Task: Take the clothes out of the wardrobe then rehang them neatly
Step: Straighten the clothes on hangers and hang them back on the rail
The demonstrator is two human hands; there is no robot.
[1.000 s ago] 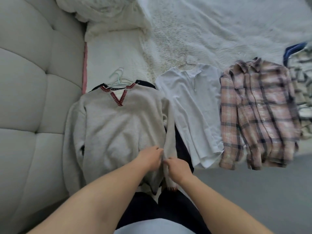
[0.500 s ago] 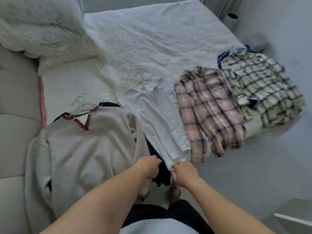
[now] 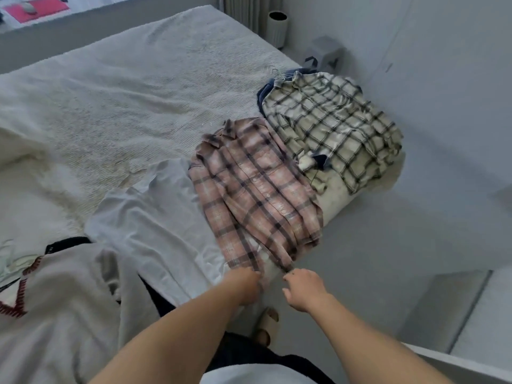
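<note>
- Both hands are down at the bottom hem of the pink plaid shirt (image 3: 255,195). The right hand (image 3: 303,289) pinches the hem's right corner with curled fingers; the left hand (image 3: 243,284) is curled at the hem's left side, and it looks to be gripping cloth too, though its fingertips are hidden.
- The shirt lies flat on the bed (image 3: 133,87), collar away from the person and hem hanging over the near edge.
- My read: the hem is being tugged straight. To do it well, I would pull evenly with both hands, along the shirt's length, so the front panels lie flat and the collar does not drag down the bed.
- Just to the left of it lies a white top (image 3: 155,217), its edge tucked under the plaid; beyond that a grey V-neck sweater (image 3: 61,309) with red trim, over something dark.
- To the right, a cream checked shirt (image 3: 332,128) sits rumpled at the bed's corner, on a blue garment (image 3: 267,92) with a hanger hook showing.
- That makes 5 garments laid out, none in any container; the only vessel in sight is a pale ribbed bin (image 3: 278,27) by the far wall, contents not visible.
- No wardrobe shows, so rehanging is still ahead.
</note>
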